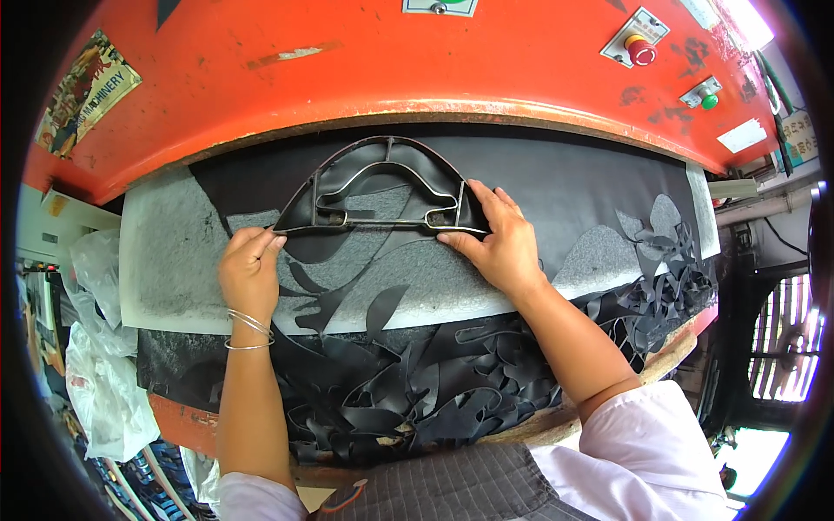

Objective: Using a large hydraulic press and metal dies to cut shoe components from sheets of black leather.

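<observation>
A half-moon metal cutting die [387,225], with a curved outer rim, an inner arch and short cross braces, lies over black leather [582,178]. My left hand [250,271] pinches the die's left corner between thumb and fingers; metal bangles circle that wrist. At the opposite corner, my right hand [506,245] grips with the thumb along the near edge and the fingers around the outer side. Beneath the leather is a pale, worn cutting board [161,260]. Cut leather offcuts with grey undersides lie around the die. Whether the die rests fully flat cannot be told.
An orange-red press beam [365,74] spans the far side, bearing a red knob [641,52] and a green button [710,102]. Tangled black scraps [452,373] heap along the near edge and right. White plastic bags [109,391] hang at left.
</observation>
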### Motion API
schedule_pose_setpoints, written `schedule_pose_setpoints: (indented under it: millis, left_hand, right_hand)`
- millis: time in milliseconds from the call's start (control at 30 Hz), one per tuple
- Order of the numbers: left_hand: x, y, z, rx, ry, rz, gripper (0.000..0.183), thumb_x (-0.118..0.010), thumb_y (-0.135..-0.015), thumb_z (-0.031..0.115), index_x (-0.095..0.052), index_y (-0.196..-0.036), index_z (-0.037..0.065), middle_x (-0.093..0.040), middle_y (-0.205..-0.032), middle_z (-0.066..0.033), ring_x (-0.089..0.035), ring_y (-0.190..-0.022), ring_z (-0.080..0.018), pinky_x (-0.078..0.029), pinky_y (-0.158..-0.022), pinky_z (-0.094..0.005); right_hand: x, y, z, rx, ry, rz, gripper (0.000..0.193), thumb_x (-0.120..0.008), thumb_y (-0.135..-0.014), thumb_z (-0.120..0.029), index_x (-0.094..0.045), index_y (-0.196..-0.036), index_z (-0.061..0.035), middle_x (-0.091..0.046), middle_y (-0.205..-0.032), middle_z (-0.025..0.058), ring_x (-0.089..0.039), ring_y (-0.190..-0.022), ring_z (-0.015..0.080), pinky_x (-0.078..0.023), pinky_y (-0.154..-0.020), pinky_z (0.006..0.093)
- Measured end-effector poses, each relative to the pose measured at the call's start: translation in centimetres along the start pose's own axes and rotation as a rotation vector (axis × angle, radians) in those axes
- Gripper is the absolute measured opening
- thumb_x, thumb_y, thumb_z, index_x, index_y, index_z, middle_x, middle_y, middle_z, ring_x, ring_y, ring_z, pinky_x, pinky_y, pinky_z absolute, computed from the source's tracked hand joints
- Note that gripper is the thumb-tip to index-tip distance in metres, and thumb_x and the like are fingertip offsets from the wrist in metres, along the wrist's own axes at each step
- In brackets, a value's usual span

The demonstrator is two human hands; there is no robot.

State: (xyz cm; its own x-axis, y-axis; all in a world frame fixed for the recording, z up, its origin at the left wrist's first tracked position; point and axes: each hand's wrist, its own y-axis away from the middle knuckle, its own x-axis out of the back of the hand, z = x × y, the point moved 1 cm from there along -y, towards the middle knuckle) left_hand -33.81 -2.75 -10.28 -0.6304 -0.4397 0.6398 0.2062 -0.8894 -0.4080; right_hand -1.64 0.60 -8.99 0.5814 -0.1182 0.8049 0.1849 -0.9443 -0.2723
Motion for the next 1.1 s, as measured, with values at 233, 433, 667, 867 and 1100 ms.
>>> schedule_pose_setpoints:
  millis: [233,433,667,867,1100]
  left_hand:
    - [0.0,0.5,-0.1,-0.006,-0.002,0.015,0.015,-0.071,-0.08,0.009,-0.071,-0.09,-0.001,-0.065,-0.084,-0.0089,-0.062,-0.074,-0.0234,-0.047,-0.069,-0.031]
    - [1.1,1.1,0.2,0.009,-0.056,-0.008,0.015,-0.071,-0.081,0.013,-0.071,-0.09,0.001,-0.066,-0.086,-0.0093,-0.063,-0.078,-0.0248,-0.048,-0.071,-0.0319]
    - [2.6,5.4,5.1,0.141,0.014,0.141,0.018,-0.07,-0.084,0.018,-0.072,-0.095,0.004,-0.064,-0.08,-0.0083,-0.062,-0.073,-0.0187,-0.049,-0.067,-0.0305]
    - [5.0,2.3,23.8,-0.601,0.151,0.282,0.008,-0.067,-0.084,0.008,-0.068,-0.084,0.001,-0.061,-0.075,-0.0104,-0.056,-0.067,-0.0256,-0.045,-0.063,-0.0345]
    - [6.1,0.8,27.3,-0.595,0.123,0.02,0.019,-0.064,-0.086,0.014,-0.059,-0.073,0.0,-0.047,-0.069,-0.0132,-0.05,-0.064,-0.0311,-0.041,-0.058,-0.0397]
  right_hand:
    - [0.2,0.4,-0.1,0.024,-0.042,-0.002,0.074,-0.079,-0.073,-0.037,-0.05,-0.13,-0.0003,-0.06,-0.121,0.0198,-0.051,-0.121,0.0388,-0.038,-0.106,0.0443]
    - [1.0,0.8,-0.5,0.063,-0.079,-0.016,0.075,-0.077,-0.074,-0.036,-0.047,-0.13,0.0046,-0.056,-0.128,0.022,-0.051,-0.122,0.0321,-0.031,-0.112,0.0429]
    - [8.7,5.9,3.2,-0.074,-0.284,0.201,0.071,-0.078,-0.076,-0.037,-0.051,-0.127,0.0051,-0.052,-0.132,0.0218,-0.048,-0.124,0.035,-0.036,-0.106,0.0413]
    - [25.9,1.3,7.7,-0.017,-0.341,1.285,0.048,-0.039,-0.103,-0.029,-0.039,-0.137,0.0051,-0.037,-0.143,0.0233,-0.036,-0.133,0.0305,-0.027,-0.11,0.0375]
    - [30.4,0.7,11.0,-0.219,-0.111,1.239,0.066,-0.047,-0.1,-0.039,-0.025,-0.145,0.0041,-0.016,-0.154,0.0226,-0.018,-0.143,0.0314,-0.02,-0.114,0.0413]
